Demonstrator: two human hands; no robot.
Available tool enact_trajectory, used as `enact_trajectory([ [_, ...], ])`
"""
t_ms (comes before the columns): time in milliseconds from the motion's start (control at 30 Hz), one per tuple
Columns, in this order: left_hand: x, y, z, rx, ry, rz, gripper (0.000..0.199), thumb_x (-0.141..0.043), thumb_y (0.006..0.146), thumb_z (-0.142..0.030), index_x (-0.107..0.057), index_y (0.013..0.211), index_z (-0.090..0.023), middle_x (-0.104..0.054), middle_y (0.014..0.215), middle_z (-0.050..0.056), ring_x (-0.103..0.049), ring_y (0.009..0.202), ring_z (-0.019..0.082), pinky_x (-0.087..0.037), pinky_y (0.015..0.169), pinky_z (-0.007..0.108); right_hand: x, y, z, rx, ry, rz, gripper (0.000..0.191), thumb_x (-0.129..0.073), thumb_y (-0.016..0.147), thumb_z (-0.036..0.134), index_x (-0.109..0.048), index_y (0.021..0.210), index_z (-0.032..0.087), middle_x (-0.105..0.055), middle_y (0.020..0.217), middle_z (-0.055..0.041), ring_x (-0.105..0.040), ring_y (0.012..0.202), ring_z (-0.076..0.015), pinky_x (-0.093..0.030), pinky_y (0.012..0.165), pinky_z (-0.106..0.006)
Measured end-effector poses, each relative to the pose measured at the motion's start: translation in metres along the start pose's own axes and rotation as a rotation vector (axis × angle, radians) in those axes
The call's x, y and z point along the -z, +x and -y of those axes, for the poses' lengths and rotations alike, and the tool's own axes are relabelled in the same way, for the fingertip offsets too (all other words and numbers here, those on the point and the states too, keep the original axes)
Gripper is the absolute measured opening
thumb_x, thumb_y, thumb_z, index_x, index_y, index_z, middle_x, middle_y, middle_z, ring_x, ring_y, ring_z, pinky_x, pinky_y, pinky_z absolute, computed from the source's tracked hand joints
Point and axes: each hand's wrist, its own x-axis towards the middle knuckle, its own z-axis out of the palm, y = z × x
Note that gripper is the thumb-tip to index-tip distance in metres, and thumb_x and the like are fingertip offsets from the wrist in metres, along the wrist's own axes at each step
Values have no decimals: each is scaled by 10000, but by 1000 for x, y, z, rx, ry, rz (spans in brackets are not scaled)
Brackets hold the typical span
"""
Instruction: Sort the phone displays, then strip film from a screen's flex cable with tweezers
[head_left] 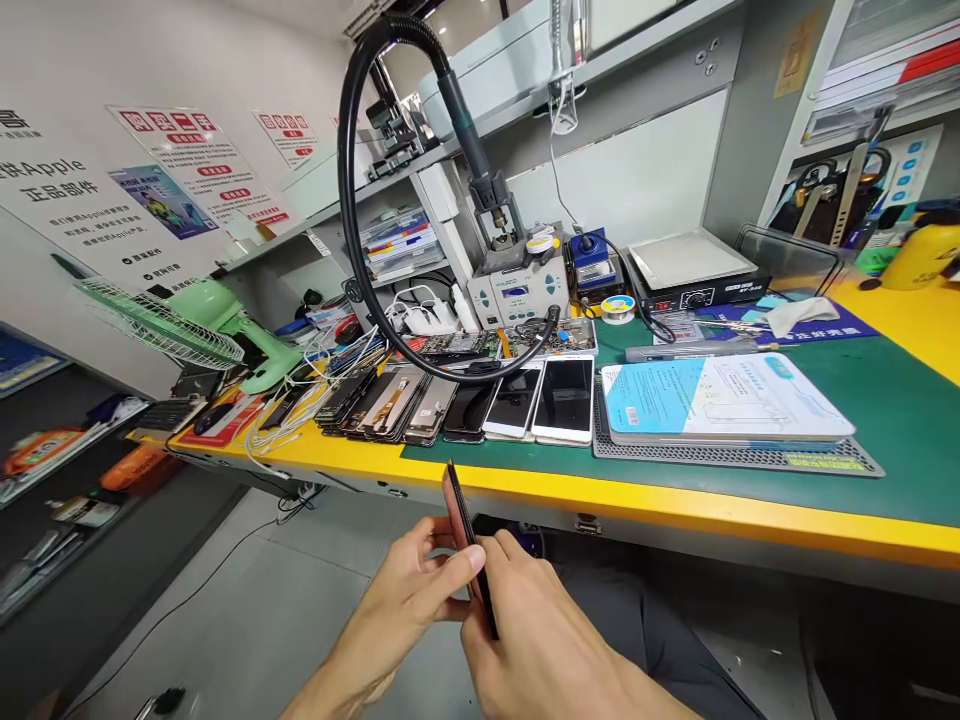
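Note:
A thin dark phone (463,520) with a reddish side is held edge-on in front of the workbench, its upper end just short of the yellow bench edge. My left hand (411,590) grips it from the left, thumb across its near edge. Around its lower right side wrap the fingers of my right hand (529,610). The phone's screen face is turned away to the right and barely shows. Beyond the hands, two white-framed phones (564,398) lie beside several stacks of phone parts (386,405).
On the green mat (915,430) lie blue-and-white packages (727,395). Behind stand a hot-air station (519,292) with a looping black hose (346,170), a solder spool (618,308) and a heating plate (694,265). A green fan (217,320) and white cables (289,425) are at left.

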Motion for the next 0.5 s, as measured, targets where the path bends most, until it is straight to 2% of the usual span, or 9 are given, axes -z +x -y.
enact_trajectory([
  [100, 4, 2, 0, 27, -15, -71, 488, -762, 782, -470, -620, 1135, -164, -634, 1140, 134, -615, 1113, 314, -604, 786, 393, -4, 5, 4, 4, -1, 13, 359, -493, 804, 114, -624, 1138, 114, -619, 1031, -157, -652, 871, -329, -521, 727, -454],
  [233, 15, 5, 1, 60, -73, -92, 501, -779, 755, -447, -636, 1136, -154, -647, 1182, 148, -605, 1152, 338, -601, 775, 401, -6, 5, 8, -10, 31, 39, 483, -554, 833, 237, -565, 1298, 108, -599, 1116, -178, -648, 977, -370, -533, 816, -519],
  [367, 37, 8, -4, 86, -184, -29, 441, -792, 748, -385, -683, 1110, -159, -715, 1104, 118, -657, 1065, 295, -592, 787, 374, 1, 3, 15, -25, 116, 112, 771, -667, 790, 440, -428, 1474, 175, -576, 1241, -177, -605, 1141, -406, -510, 927, -544],
  [433, 50, 12, -8, 96, -243, 31, 379, -788, 747, -356, -718, 1064, -159, -739, 1077, 100, -677, 1035, 274, -574, 873, 381, 6, 2, 19, -11, 173, 159, 838, -689, 777, 433, -368, 1519, 212, -543, 1308, -173, -597, 1166, -398, -502, 950, -543],
  [500, 62, 17, -12, 114, -277, 89, 392, -787, 721, -389, -744, 1025, -145, -750, 1068, 107, -691, 1012, 292, -555, 929, 418, 7, 1, 21, 10, 215, 185, 810, -694, 781, 398, -390, 1509, 215, -519, 1343, -167, -598, 1171, -391, -498, 962, -544],
])
